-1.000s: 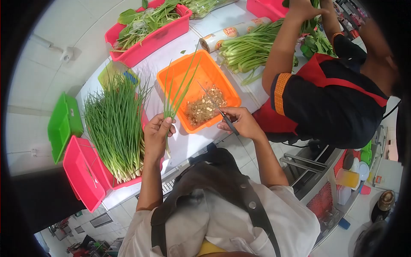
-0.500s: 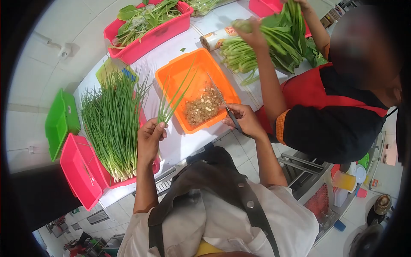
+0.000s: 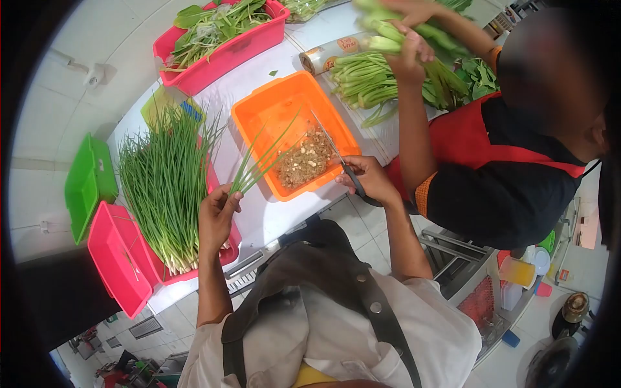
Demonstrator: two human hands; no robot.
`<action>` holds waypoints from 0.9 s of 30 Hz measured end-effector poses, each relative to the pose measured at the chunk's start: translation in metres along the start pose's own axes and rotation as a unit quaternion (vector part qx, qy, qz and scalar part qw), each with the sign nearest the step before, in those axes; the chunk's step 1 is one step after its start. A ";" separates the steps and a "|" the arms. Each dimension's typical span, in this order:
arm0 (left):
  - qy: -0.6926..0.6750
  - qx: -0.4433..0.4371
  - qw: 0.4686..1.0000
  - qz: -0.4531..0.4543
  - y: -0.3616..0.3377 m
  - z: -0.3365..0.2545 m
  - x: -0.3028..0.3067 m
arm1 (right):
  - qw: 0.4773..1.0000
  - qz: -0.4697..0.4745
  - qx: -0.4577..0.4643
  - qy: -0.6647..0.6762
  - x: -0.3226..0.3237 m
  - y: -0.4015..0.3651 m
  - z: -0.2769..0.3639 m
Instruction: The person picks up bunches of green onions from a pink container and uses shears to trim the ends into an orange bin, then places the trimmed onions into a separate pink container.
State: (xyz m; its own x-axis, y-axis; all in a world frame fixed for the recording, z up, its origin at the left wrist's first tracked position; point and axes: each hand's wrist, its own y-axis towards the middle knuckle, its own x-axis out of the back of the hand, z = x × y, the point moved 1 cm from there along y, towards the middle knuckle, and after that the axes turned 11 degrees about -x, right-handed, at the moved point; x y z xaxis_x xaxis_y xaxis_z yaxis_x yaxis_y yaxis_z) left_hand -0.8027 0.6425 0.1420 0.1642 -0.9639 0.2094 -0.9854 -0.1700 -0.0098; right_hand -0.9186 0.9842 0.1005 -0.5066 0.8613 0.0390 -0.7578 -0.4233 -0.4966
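My left hand [image 3: 217, 210] is closed around a small bunch of spring onions [image 3: 255, 161], whose green tips lean over the near left side of an orange tub [image 3: 254, 103]. In my right hand [image 3: 370, 178] is a black-handled knife [image 3: 330, 139], its thin blade pointing up and away over the tub. Brownish trimmings with pale bits [image 3: 303, 161] lie in the near right part of the tub. Left of my left hand, a large heap of spring onions [image 3: 165, 187] fills a pink tray, white root ends towards me.
Beyond stand a pink bin [image 3: 223, 58] of leafy greens and a wrapped roll [image 3: 323, 55]. At the left are an empty-looking pink tray [image 3: 119, 258] and a green tray [image 3: 90, 187]. A co-worker [image 3: 491, 174] at the right handles leafy stalks [image 3: 369, 81] close to my right arm.
My left hand has shifted slightly left and down, and its spring onions now tilt more to the right, towards the tub. The co-worker's hands have come together on the stalks.
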 end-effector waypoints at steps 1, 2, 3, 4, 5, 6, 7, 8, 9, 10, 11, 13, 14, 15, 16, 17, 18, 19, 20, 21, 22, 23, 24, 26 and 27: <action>0.006 0.000 1.000 0.005 -0.001 -0.001 0.003 | 1.000 0.002 -0.004 0.007 0.001 0.000 0.000; 0.012 0.001 1.000 0.010 -0.002 -0.001 0.004 | 1.000 0.003 -0.008 0.013 0.002 0.000 0.001; 0.013 0.000 1.000 0.015 -0.003 -0.003 0.005 | 1.000 0.011 -0.002 0.007 0.002 0.000 0.003; 0.014 -0.002 1.000 0.020 -0.004 -0.004 0.006 | 1.000 0.019 0.003 0.000 0.001 0.001 0.006; 0.016 -0.003 1.000 0.025 -0.004 -0.004 0.006 | 1.000 0.028 0.008 -0.006 0.001 0.002 0.008; 0.015 -0.002 0.999 0.029 -0.004 -0.004 0.006 | 1.000 0.029 0.005 -0.006 0.002 0.004 0.008; 0.014 0.000 0.999 0.033 -0.004 -0.003 0.007 | 0.999 0.032 0.002 -0.006 0.002 0.007 0.007; 0.014 0.004 0.999 0.036 -0.006 -0.002 0.008 | 0.999 0.036 -0.003 -0.007 0.001 0.009 0.005; 0.012 0.005 0.999 0.034 -0.006 -0.001 0.009 | 0.999 0.036 -0.002 -0.009 0.001 0.011 0.003; 0.010 0.004 0.999 0.032 -0.006 0.000 0.009 | 0.999 0.036 -0.001 -0.012 0.001 0.012 0.001; 0.007 0.004 0.999 0.031 -0.005 0.002 0.010 | 0.999 0.036 0.001 -0.015 0.002 0.013 0.000; 0.003 -0.002 1.000 0.028 -0.003 0.003 0.010 | 0.999 0.046 -0.017 -0.008 0.002 0.009 0.001; 0.001 -0.004 1.000 0.027 -0.003 0.003 0.011 | 0.998 0.051 -0.026 -0.005 0.002 0.006 0.000; -0.001 -0.002 1.000 0.026 -0.002 0.002 0.010 | 0.998 0.064 -0.027 -0.002 0.002 0.004 -0.002; -0.004 -0.001 1.000 0.025 -0.002 0.000 0.010 | 0.997 0.077 -0.029 0.001 0.002 0.003 -0.004; -0.006 0.000 1.000 0.026 -0.001 0.000 0.009 | 0.996 0.088 -0.031 0.004 0.002 0.002 -0.005; -0.009 0.001 1.000 0.025 -0.001 0.000 0.008 | 0.994 0.103 -0.030 0.002 0.002 0.001 -0.005; -0.011 0.001 1.000 0.024 0.000 0.000 0.008 | 0.993 0.116 -0.030 0.000 0.002 -0.001 -0.005; -0.013 0.000 1.000 0.023 0.001 0.001 0.007 | 0.991 0.130 -0.029 -0.002 0.002 -0.001 -0.004; -0.017 -0.001 1.000 0.025 0.001 0.000 0.006 | 0.990 0.136 -0.024 -0.010 0.001 -0.002 -0.004; -0.020 -0.002 0.999 0.027 0.002 -0.001 0.005 | 0.990 0.141 -0.019 -0.017 -0.001 -0.001 -0.004; -0.023 -0.003 0.999 0.028 0.002 -0.002 0.004 | 0.989 0.147 -0.014 -0.025 -0.003 0.000 -0.004; -0.022 -0.003 0.999 0.031 0.002 -0.001 0.003 | 0.990 0.138 -0.021 -0.034 -0.004 0.000 -0.004; -0.021 -0.004 0.999 0.036 0.003 -0.001 0.004 | 0.990 0.122 -0.035 -0.054 -0.007 0.001 -0.003; -0.017 -0.003 0.999 0.035 0.003 0.000 0.005 | 0.993 0.103 -0.044 -0.048 -0.007 0.001 -0.004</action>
State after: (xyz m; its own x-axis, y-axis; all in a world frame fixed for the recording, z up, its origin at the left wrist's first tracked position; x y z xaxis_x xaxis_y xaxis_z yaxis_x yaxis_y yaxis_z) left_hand -0.8050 0.6374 0.1430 0.0971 -0.9796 0.1760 -0.9947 -0.1018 -0.0176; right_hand -0.9142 0.9792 0.0969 -0.6876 0.7260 0.0095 -0.5971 -0.5580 -0.5763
